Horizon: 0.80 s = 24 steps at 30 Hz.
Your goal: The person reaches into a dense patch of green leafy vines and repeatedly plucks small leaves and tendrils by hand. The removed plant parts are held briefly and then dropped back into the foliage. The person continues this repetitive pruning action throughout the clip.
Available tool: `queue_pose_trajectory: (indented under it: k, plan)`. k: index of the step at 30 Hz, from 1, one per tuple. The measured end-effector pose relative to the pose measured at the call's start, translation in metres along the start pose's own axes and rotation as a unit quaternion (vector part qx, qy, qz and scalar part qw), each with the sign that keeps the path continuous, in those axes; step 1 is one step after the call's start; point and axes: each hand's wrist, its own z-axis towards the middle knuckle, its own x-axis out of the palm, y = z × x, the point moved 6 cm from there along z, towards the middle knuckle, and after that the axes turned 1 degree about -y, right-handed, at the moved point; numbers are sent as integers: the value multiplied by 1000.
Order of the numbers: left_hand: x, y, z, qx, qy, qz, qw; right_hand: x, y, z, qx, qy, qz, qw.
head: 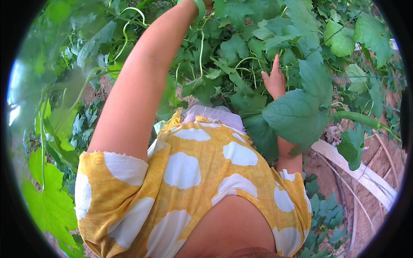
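Note:
Lobed green leaves of a climbing gourd-like vine point(234, 50) fill the space before me. My left arm reaches up to the top edge, a pale green bangle point(200, 8) at its wrist. Only a small part of my left hand point(209, 4) shows there; leaves and the picture's edge hide the rest, including anything it may hold. My right hand point(276, 82) is among the leaves right of centre, index finger and thumb extended and apart, with nothing seen between them. A large leaf point(295, 113) covers part of my right forearm. Thin curling stems point(202, 53) hang between the hands.
A long green fruit or thick stem point(358, 118) lies at the right. Below it, a pale strip point(358, 171) and thin dry canes point(351, 193) cross bare soil point(322, 172). Thin wire point(367, 77) runs through the foliage. Blurred leaves point(51, 196) hang close at the left.

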Motion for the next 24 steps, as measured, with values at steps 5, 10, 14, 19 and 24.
queue_pose_trajectory:
  k: [5,10,14,19,24]
  plan:
    - [25,-5,-5,-12,11,-32,999,11,0,-3,-11,20,5,1000]
    - [50,-21,-11,-15,14,-60,998,15,-4,-3,-36,33,-68,997]
    - [68,-35,-19,-10,17,-82,996,16,-4,-9,32,67,13,997]
    - [79,-24,-17,-2,6,-139,990,20,14,-13,62,68,1,996]
    - [96,-12,-8,4,16,-215,976,28,15,-15,126,60,-28,990]
